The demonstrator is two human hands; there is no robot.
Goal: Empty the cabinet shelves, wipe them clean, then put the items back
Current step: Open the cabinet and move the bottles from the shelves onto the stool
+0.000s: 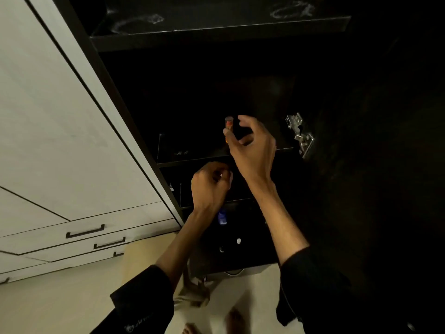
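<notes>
While reaching into the dark cabinet at centre frame: right hand (250, 145) spread open, thumb and fingers apart, just beside a small orange-capped bottle (228, 125) standing upright near the front edge of the middle shelf (192, 161). Thumb possibly touching the bottle; contact not confirmed. Left hand (210, 183) curled shut below that shelf edge, around something pale; item not identifiable. Advised: close fingers on the bottle body below the cap, lift straight up before drawing out, avoid knocking it backward into the unlit depth. Blue-labelled item (222, 216) on a lower level, still to be dealt with. Upper shelf (216, 32), top of frame, showing whitish ring marks, wiping needed.
</notes>
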